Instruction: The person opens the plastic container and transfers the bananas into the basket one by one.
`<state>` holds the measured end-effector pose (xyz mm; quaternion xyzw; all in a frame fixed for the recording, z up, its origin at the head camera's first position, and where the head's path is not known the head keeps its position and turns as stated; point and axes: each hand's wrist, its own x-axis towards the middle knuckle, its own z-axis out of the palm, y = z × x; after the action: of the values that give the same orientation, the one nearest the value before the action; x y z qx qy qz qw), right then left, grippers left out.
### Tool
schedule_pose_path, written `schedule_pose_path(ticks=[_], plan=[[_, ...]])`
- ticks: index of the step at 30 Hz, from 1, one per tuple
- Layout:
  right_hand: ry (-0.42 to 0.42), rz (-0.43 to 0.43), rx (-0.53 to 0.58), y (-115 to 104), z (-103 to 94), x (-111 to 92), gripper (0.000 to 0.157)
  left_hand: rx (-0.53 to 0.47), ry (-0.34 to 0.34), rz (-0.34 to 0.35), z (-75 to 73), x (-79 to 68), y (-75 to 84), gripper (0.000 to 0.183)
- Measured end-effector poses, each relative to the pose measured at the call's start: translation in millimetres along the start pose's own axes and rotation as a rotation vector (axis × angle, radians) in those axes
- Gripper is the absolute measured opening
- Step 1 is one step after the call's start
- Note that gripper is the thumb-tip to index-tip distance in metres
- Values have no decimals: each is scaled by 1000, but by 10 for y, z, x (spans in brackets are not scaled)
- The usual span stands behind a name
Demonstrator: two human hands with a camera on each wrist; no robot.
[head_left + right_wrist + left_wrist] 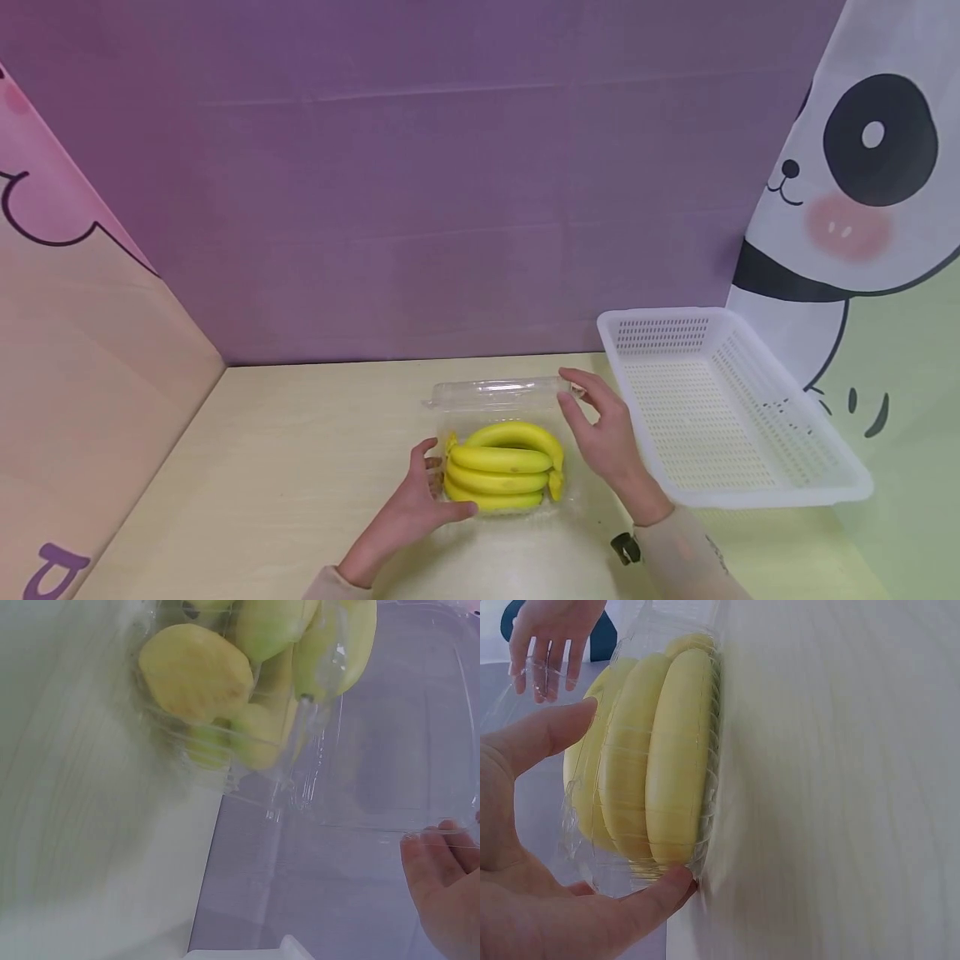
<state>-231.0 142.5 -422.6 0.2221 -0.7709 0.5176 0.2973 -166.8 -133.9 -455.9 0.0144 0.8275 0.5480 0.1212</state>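
A clear plastic clamshell container (570, 498) sits on the table with its lid (495, 392) raised at the far side. Inside lies a bunch of yellow bananas (501, 482). My left hand (415, 504) grips the container's left end, thumb toward the near side and fingers around the end wall. The right hand (606, 429) holds the right end of the lid between thumb and fingers. In the right wrist view, that hand's fingertips (412, 844) meet the lid's edge, and the lid stands open beside the bananas.
A white perforated plastic basket (757, 501) stands to the right, close to my right forearm. Behind the pale wooden table (300, 450) hangs a purple backdrop (390, 208). A panda-printed panel (840, 192) rises on the right side.
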Motion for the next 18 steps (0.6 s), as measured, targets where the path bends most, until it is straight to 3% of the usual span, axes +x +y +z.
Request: schedule_pose_path(ticks=[8,16,18], plan=[[13,84,40,-5,32,36,32,-17,6,10,5,-2,-14,113],[0,89,58,-272,22,119,34,-3,7,-3,5,2,-20,114],[-2,94,68,-240,34,117,35,0,5,-3,7,-1,-16,114]])
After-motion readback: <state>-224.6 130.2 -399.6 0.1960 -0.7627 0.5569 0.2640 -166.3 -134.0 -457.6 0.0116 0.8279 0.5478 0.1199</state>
